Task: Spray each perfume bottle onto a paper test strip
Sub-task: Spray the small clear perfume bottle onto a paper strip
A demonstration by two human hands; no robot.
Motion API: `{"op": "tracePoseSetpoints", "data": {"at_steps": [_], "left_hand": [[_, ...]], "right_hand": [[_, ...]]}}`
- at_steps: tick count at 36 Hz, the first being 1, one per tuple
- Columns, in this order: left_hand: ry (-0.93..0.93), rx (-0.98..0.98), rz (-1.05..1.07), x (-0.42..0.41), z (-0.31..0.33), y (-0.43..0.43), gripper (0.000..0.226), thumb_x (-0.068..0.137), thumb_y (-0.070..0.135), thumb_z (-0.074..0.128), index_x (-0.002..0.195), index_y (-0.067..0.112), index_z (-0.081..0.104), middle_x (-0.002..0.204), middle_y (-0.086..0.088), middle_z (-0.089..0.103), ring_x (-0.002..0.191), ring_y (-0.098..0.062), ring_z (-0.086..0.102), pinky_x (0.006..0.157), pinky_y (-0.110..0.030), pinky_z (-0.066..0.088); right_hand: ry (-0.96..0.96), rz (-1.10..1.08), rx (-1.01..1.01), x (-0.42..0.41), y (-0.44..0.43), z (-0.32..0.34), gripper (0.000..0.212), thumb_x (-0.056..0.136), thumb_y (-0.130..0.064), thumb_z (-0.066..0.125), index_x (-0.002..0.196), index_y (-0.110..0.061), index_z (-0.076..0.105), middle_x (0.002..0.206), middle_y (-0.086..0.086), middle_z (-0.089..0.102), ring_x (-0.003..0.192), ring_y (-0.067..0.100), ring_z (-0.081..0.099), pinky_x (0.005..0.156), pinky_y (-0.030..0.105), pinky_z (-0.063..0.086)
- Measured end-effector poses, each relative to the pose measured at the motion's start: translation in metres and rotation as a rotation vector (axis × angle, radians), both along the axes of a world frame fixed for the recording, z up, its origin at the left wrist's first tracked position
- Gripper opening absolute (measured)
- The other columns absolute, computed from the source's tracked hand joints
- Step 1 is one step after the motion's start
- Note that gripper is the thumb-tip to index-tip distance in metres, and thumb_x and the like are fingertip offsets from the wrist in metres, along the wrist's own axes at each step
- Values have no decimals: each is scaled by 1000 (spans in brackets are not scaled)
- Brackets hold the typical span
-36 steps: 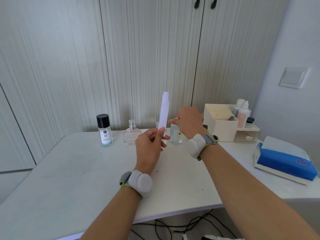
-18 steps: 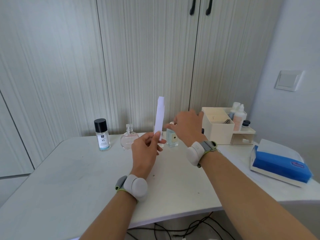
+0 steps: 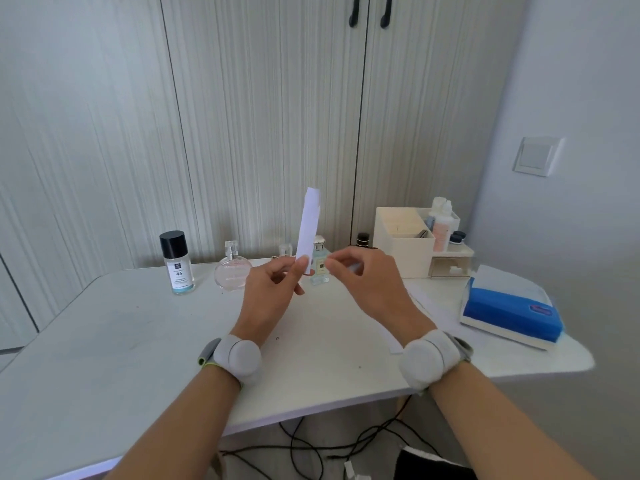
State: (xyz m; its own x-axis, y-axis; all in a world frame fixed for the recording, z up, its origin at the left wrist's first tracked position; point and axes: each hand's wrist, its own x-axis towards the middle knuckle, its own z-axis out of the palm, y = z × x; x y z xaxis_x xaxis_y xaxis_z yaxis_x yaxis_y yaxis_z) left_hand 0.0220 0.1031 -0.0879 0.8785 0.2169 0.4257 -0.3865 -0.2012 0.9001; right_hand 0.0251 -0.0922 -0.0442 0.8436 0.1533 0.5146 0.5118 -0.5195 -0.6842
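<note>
Paper test strip point(image 3: 309, 223) stands nearly upright above the table point(image 3: 104, 341), pinched at its lower end between thumb and forefinger of your left hand point(image 3: 273, 296). The square silver-capped perfume bottle point(image 3: 320, 268) is just behind its foot, the round pink bottle point(image 3: 232, 273) to its left and the black-capped bottle point(image 3: 177, 265) further left. Your right hand point(image 3: 367, 289) hovers just right of the strip with fingers curled, thumb near forefinger; whether it holds anything cannot be told. To spray well, pinch low so the upper length is bare, lift the bottle clear, aim the nozzle at the strip's upper half from a little way off, and press once, briefly.
</note>
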Motion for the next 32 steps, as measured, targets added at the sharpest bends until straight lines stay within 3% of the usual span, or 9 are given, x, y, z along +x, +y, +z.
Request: {"op": "tracePoseSetpoints", "data": {"at_steps": [5,9,11,14,17,21,25,29,32], "left_hand": [[-4,45,-80,-3,0,0,30,100,53,69,94,28,85,86,-12,78,69,-13,67,70,-35,48],[18,55,-138,-7,2,-5,27,96,50,71,96,27,86,91,-3,82,68,-12,67,61,-28,48],[36,61,-138,-7,4,-6,28,97,47,73,98,23,86,92,1,82,67,-11,67,58,-26,47],[51,93,-145,-8,3,-7,25,98,43,74,98,22,86,96,4,83,67,-11,67,57,-25,47],[57,132,-166,-8,3,-7,26,98,45,74,98,21,86,98,2,83,67,-12,68,58,-27,47],[68,164,-193,-7,0,-7,25,99,43,75,100,21,87,96,2,83,67,-13,67,59,-28,48],[65,148,-157,-6,0,-6,21,100,39,73,107,23,85,78,6,79,62,-9,65,56,-23,47],[50,86,-91,-3,0,-2,30,107,44,61,109,23,81,97,4,82,65,-16,67,56,-26,49],[69,16,-39,-1,-1,0,39,112,43,52,100,16,77,95,-1,82,62,-18,67,53,-27,47]], "right_hand": [[0,-2,59,1,8,-8,12,93,-46,74,99,-37,75,89,-22,72,84,3,67,81,32,58],[24,0,47,-1,4,-10,12,92,-48,74,100,-39,71,88,-24,70,85,15,68,82,35,59],[35,6,65,-2,0,-8,12,93,-44,74,101,-35,73,88,-24,70,83,13,66,79,28,56],[46,25,98,-4,-6,-5,12,96,-34,74,104,-27,76,88,-24,68,80,-12,60,71,9,45],[54,23,99,-3,-6,-6,9,97,-33,74,103,-26,74,88,-25,67,80,-17,59,69,4,43],[69,16,104,-3,-5,-7,8,98,-34,73,101,-26,74,88,-19,69,80,0,63,72,12,45],[86,21,117,0,-9,-5,11,98,-31,72,102,-21,76,89,-13,73,86,12,68,81,28,55],[154,62,-77,1,-17,-2,15,99,-32,71,102,-18,75,92,-13,71,81,3,63,75,19,47],[228,74,-288,0,-19,-6,16,99,-37,71,103,-21,73,101,-10,69,78,0,57,71,18,40]]}}
